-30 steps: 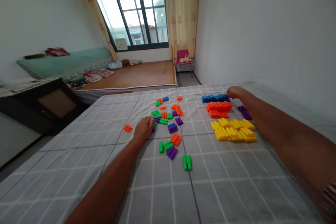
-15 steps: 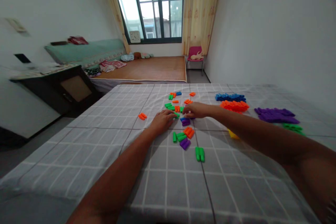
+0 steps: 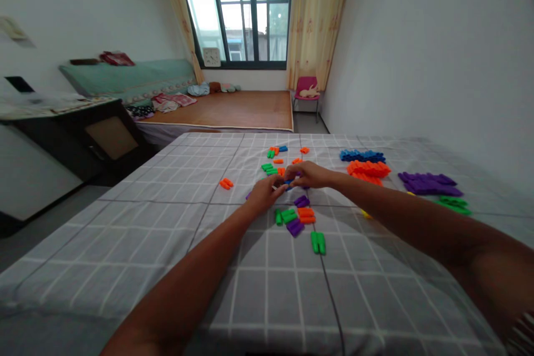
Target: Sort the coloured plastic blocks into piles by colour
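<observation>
My left hand and my right hand meet over the checked cloth, fingertips close together around a small blue piece. The right fingers are pinched at it; the left thumb and fingers are bent beside it. Nearer to me lie a purple piece, an orange piece, green pieces, another purple piece and a green piece. Beyond my hands are more green pieces and orange ones. An orange piece lies apart on the left.
On the right of the checked cloth lie a blue group, an orange group, a purple group and a green group. My right forearm partly covers yellow pieces. A bed stands beyond.
My hands have come closer together, and a blue piece now shows between the fingertips. The orange and purple pieces just in front of them have shifted and turned. The view has moved slightly.
</observation>
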